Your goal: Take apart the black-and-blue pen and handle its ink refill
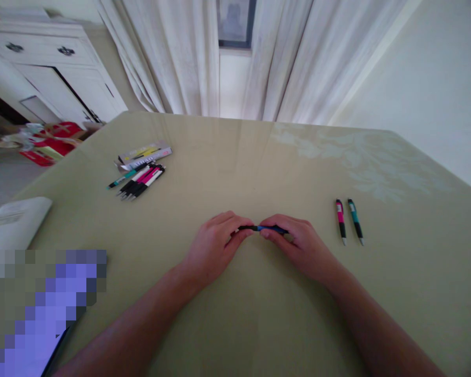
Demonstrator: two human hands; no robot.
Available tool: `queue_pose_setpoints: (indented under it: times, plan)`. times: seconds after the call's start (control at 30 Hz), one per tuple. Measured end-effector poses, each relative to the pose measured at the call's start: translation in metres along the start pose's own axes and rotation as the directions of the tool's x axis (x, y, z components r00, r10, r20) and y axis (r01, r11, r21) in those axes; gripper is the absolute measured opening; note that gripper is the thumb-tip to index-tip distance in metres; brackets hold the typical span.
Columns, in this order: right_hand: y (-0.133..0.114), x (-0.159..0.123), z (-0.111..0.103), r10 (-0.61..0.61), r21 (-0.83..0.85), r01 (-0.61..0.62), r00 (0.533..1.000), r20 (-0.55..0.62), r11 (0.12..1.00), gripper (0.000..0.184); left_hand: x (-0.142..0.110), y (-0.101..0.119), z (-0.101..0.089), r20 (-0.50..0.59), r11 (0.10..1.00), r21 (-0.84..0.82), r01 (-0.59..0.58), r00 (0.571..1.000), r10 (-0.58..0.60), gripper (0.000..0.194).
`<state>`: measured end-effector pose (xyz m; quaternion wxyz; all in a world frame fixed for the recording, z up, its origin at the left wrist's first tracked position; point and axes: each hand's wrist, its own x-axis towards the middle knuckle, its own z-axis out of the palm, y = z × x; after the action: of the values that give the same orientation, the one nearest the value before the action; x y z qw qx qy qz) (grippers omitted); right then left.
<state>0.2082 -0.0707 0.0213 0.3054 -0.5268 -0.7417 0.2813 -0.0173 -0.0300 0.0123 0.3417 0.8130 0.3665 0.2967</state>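
At the centre of the frame a blue-and-black pen (264, 229) is pinched at both ends, just above the tabletop (235, 157): its black end by the curled left hand (215, 246), its blue end by the right hand (298, 246). At upper left a flat pen package (145, 153) lies beside loose pens (139, 180).

place: home room | signs: curtains (172, 57), white dresser (51, 68), tablecloth-covered table (259, 157)
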Motion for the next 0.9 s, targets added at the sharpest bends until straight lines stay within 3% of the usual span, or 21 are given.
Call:
queue_pose_setpoints:
  times: [0.37, 0.63, 0.9]
  plan:
    - [0.0040, 0.0001, -0.0021, -0.058, 0.010, 0.058, 0.998, -0.007, 0.998, 0.019, 0.0011, 0.0019, -0.0032, 0.018, 0.999, -0.018, 0.027, 0.999, -0.026, 0.017]
    - [0.0041, -0.0003, -0.0036, -0.078, 0.002, 0.078, 0.997, -0.026, 0.997, 0.018, 0.0001, 0.0012, -0.0038, 0.050, 0.976, -0.192, 0.100, 0.995, -0.092, 0.019]
    - [0.0045, -0.0006, -0.0043, -0.093, -0.006, 0.093, 0.995, -0.046, 0.996, 0.015, 0.0011, 0.0035, -0.0014, 0.130, 0.938, -0.216, 0.272, 0.960, -0.248, 0.032]
